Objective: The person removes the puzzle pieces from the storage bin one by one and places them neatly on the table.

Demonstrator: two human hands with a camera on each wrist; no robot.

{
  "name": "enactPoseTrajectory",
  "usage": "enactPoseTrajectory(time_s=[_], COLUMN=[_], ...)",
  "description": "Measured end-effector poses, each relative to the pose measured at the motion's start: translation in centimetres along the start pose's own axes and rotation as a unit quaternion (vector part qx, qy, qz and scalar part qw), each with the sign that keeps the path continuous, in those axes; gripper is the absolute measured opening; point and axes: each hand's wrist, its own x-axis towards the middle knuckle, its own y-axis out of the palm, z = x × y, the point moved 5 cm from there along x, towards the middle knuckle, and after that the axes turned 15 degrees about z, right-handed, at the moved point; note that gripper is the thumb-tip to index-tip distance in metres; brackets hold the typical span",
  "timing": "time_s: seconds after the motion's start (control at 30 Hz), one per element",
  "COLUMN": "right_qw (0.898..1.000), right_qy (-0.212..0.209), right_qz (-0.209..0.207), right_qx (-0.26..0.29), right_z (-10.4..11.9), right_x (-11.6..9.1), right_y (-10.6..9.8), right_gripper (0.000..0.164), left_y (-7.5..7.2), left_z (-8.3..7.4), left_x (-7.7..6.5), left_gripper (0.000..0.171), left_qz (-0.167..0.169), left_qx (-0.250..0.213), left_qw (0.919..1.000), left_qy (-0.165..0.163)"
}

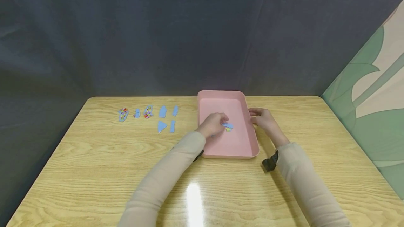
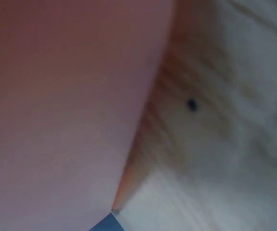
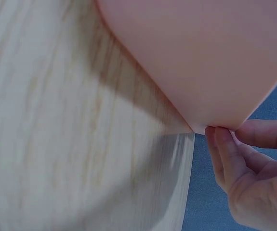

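Observation:
My left hand (image 1: 214, 124) reaches over the left wall into the pink tray (image 1: 230, 148), its fingers curled. By its fingertips it pinches a flat blue puzzle piece (image 1: 228, 125) with a yellow-green patch below. The thumb is mostly hidden. At the tray's right wall, my right hand (image 1: 264, 117) grips the side from outside, with thumb and fingertips against the pink plastic. The right wrist view shows this hand (image 3: 258, 168) close at the tray corner (image 3: 210, 108). In the left wrist view the tray's outer wall (image 2: 66, 115) fills the left side, with no fingers showing.
Left of the tray, several blue pieces lie apart on the wooden table (image 1: 94, 157): some plain, like the triangular piece (image 1: 161, 126), others multicoloured, like the patterned piece (image 1: 148, 111). A dark curtain (image 1: 189, 34) hangs behind; a green-patterned cloth (image 1: 378, 90) stands at right.

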Motion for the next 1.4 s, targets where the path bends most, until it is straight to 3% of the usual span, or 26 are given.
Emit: enactPoseTrajectory(time_s=[0.67, 1.4], right_qw=[1.000, 1.000], right_qy=[0.006, 0.004], right_qz=[-0.007, -0.003], right_qx=[-0.008, 0.000], right_z=[-0.22, -0.23], right_x=[0.36, 0.28], right_y=[-0.19, -0.11], right_gripper=[0.052, 0.052], left_y=[0.43, 0.18], left_z=[0.51, 0.40], left_x=[0.49, -0.06], left_gripper=[0.027, 0.018], left_qz=[0.005, -0.007], left_qx=[0.063, 0.037], left_qw=[0.9980, 0.9989], left_qy=[-0.004, 0.028])
